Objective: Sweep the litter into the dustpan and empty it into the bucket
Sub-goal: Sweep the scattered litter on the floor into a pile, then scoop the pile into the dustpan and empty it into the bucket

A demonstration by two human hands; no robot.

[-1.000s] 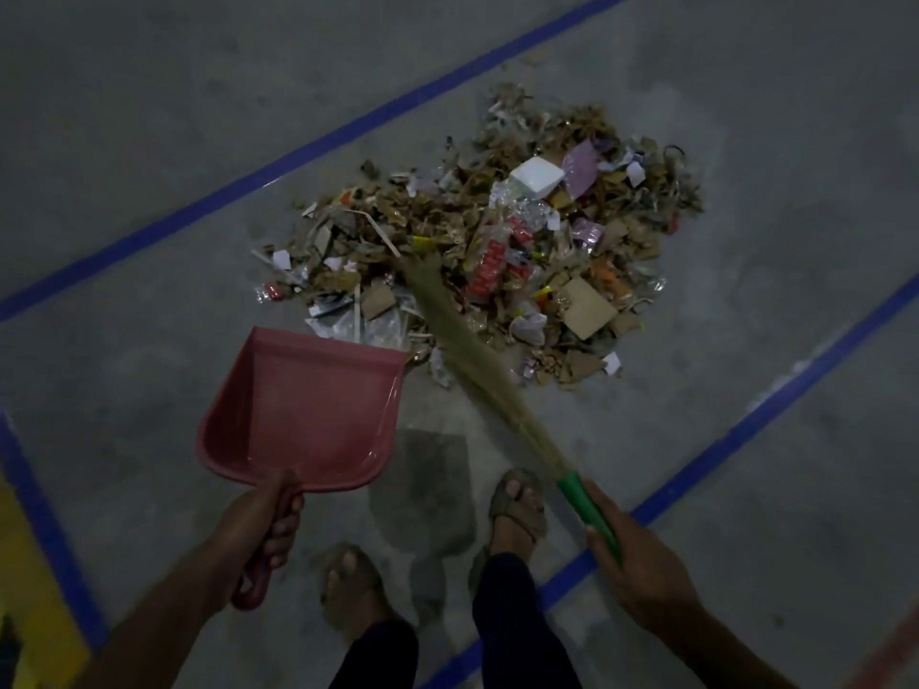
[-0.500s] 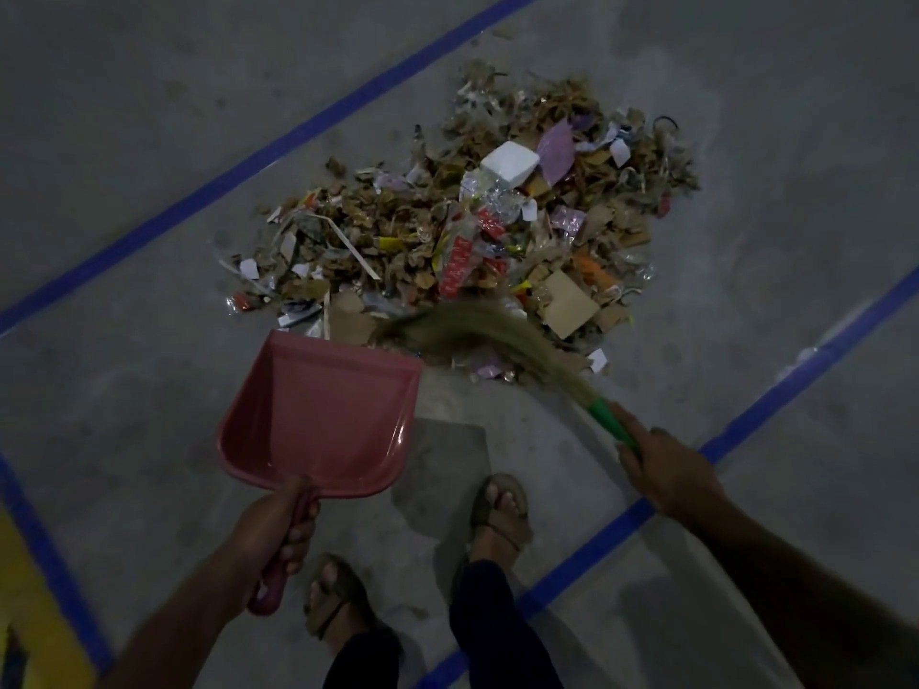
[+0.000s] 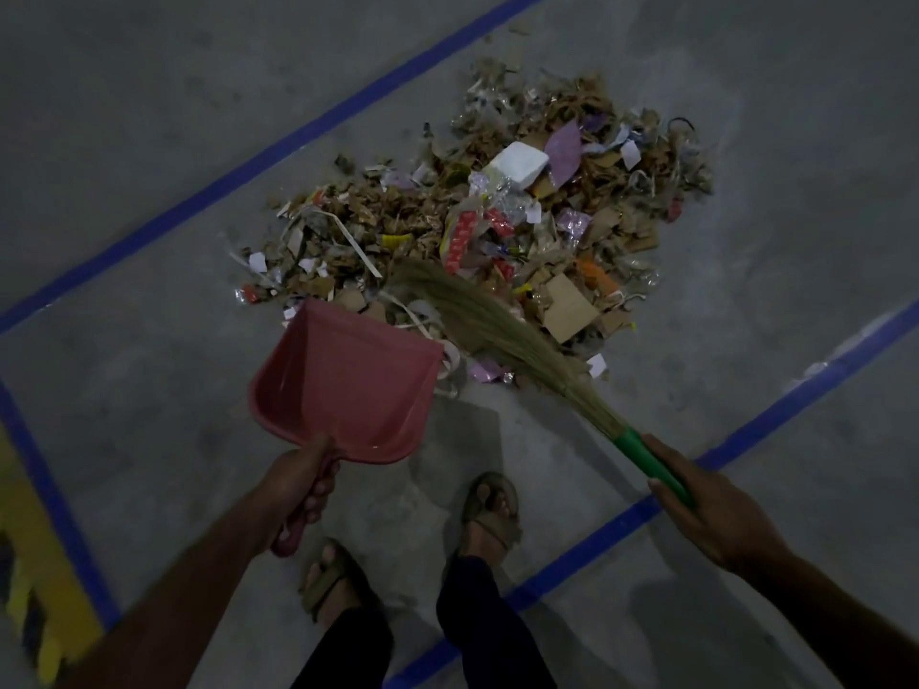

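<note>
Dustpan (image 3: 343,385) held by left hand (image 3: 293,489) at litter (image 3: 497,231) edge; broom (image 3: 497,330) gripped by right hand (image 3: 706,514), angled for sweeping in.

Maybe a warehouse or factory, hard to tell in the dark: grey concrete floor (image 3: 149,116) with painted blue lines (image 3: 278,146)

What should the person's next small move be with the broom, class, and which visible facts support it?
Probably a short pull of the broom toward the dustpan. The pan looks empty, its open edge sits at the near side of the litter, and the bristles already lie on scraps beside it. The left hand holds the pan; the right hand grips the green handle.
</note>
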